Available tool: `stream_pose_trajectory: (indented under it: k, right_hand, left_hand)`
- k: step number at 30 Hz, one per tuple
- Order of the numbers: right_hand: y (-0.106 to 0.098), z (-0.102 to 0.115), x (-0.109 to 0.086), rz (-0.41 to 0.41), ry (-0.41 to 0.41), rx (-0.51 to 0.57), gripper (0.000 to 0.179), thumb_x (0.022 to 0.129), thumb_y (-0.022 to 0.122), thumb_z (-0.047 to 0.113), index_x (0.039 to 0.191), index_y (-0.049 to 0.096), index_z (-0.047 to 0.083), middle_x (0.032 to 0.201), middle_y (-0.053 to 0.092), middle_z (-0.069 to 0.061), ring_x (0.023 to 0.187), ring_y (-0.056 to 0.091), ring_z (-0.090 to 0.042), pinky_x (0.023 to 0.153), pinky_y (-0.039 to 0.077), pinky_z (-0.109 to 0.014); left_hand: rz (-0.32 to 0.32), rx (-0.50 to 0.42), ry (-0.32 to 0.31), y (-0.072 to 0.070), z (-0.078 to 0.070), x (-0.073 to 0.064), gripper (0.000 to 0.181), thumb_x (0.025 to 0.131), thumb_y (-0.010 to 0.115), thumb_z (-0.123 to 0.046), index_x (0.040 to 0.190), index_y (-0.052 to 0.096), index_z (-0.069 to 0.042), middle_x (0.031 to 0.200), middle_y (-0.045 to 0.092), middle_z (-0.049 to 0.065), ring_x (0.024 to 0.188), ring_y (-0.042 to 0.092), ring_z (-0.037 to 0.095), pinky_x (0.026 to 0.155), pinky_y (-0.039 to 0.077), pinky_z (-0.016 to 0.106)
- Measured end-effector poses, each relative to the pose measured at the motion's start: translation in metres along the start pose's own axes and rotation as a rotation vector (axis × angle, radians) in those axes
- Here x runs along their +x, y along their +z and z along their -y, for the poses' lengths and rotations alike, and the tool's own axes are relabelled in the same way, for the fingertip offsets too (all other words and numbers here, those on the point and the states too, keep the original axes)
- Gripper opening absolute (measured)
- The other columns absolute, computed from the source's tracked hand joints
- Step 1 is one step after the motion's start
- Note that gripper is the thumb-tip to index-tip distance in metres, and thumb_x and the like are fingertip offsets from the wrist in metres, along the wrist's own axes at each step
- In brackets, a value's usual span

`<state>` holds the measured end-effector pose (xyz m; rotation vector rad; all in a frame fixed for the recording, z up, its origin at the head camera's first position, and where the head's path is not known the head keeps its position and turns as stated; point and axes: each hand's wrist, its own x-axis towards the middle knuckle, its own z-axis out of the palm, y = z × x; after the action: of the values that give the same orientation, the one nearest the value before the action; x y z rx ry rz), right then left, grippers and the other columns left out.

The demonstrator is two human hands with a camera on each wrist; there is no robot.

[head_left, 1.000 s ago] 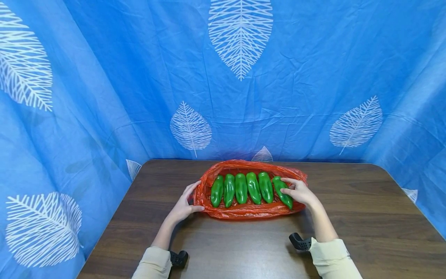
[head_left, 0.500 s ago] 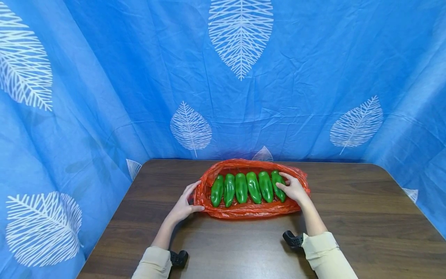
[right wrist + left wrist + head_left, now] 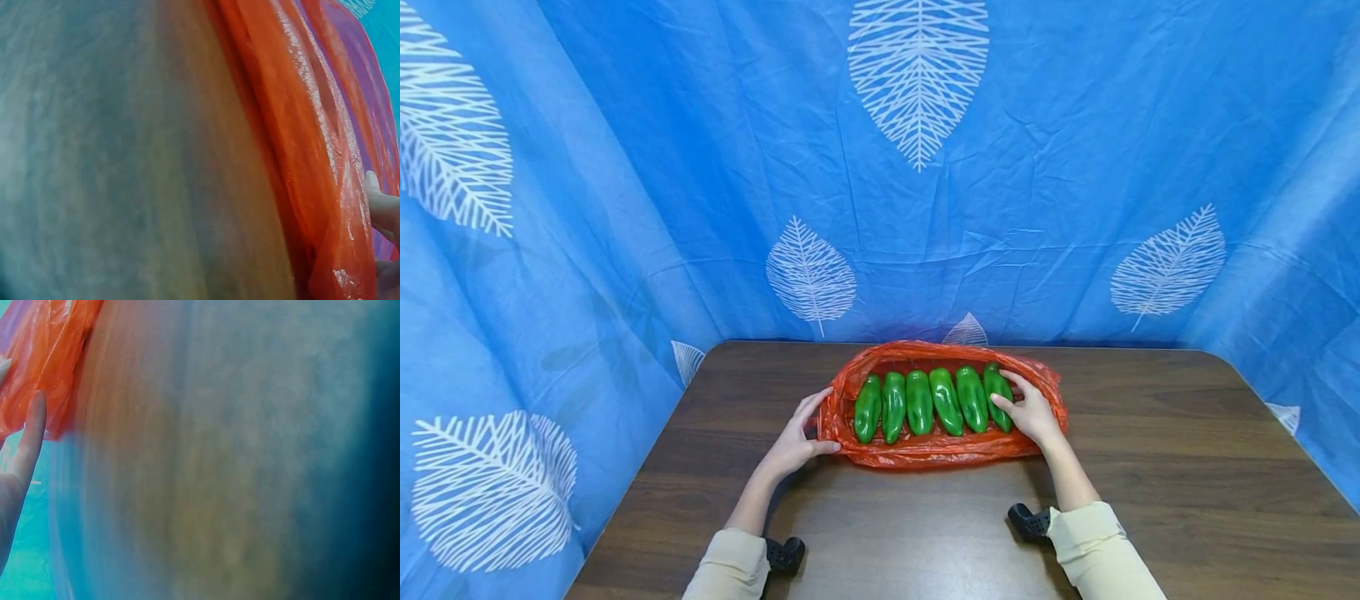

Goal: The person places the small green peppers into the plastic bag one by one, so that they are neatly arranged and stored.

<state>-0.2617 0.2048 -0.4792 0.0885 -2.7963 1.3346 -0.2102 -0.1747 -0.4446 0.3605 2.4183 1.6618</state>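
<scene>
A red plastic bag [image 3: 925, 456] lies on the table with its mouth spread wide. Inside it several glossy green peppers [image 3: 919, 404] stand side by side in a row. At the bag's left end, my left hand [image 3: 793, 442] touches the rim with fairly straight, spread fingers; the left wrist view shows the thumb [image 3: 34, 419] against the red plastic. With thumb and fingers, my right hand [image 3: 1033, 412] holds the rightmost green pepper [image 3: 997, 392], which is partly hidden by the hand. Only a fingertip and thumb area [image 3: 382, 206] appear in the right wrist view, behind the bag's folds.
The brown wooden table [image 3: 1165, 450] extends on both sides of the bag and in front of it. A blue curtain [image 3: 1045, 167] with white leaf prints hangs behind the table and along its sides. Black wrist mounts [image 3: 786, 556] sit at both wrists.
My right hand has moved left and slightly away from me, bringing the rightmost green pepper from a tilted position into line with the others. My left hand has stayed in place.
</scene>
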Motion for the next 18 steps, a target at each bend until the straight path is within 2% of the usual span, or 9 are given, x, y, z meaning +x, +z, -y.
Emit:
stream_pose_trajectory:
  k: [12, 16, 18]
  right_hand:
    - [-0.004, 0.003, -0.004, 0.036, -0.025, -0.053, 0.051, 0.09, 0.058, 0.02, 0.132, 0.04, -0.004, 0.116, 0.051, -0.029, 0.096, 0.053, -0.037, 0.081, 0.044, -0.05]
    - [-0.012, 0.012, -0.008, 0.077, -0.018, -0.106, 0.053, 0.09, 0.057, 0.019, 0.133, 0.037, -0.006, 0.109, 0.051, -0.03, 0.097, 0.05, -0.04, 0.082, 0.042, -0.052]
    - [-0.017, 0.019, -0.011, 0.101, -0.013, -0.157, 0.054, 0.09, 0.056, 0.018, 0.133, 0.035, -0.007, 0.111, 0.049, -0.033, 0.102, 0.048, -0.043, 0.085, 0.04, -0.054]
  left_hand:
    - [-0.005, -0.001, 0.001, 0.001, 0.0, 0.0, 0.08, 0.074, 0.071, -0.001, 0.142, 0.029, -0.007, 0.143, 0.022, 0.018, 0.122, 0.036, 0.037, 0.099, 0.034, 0.053]
    - [-0.009, 0.005, -0.004, 0.001, -0.001, 0.0, 0.08, 0.074, 0.071, -0.001, 0.142, 0.03, -0.007, 0.143, 0.023, 0.018, 0.123, 0.034, 0.037, 0.1, 0.033, 0.053]
    - [-0.012, 0.01, -0.006, 0.002, -0.003, 0.0, 0.078, 0.075, 0.07, -0.002, 0.142, 0.03, -0.007, 0.143, 0.022, 0.018, 0.124, 0.033, 0.037, 0.1, 0.032, 0.054]
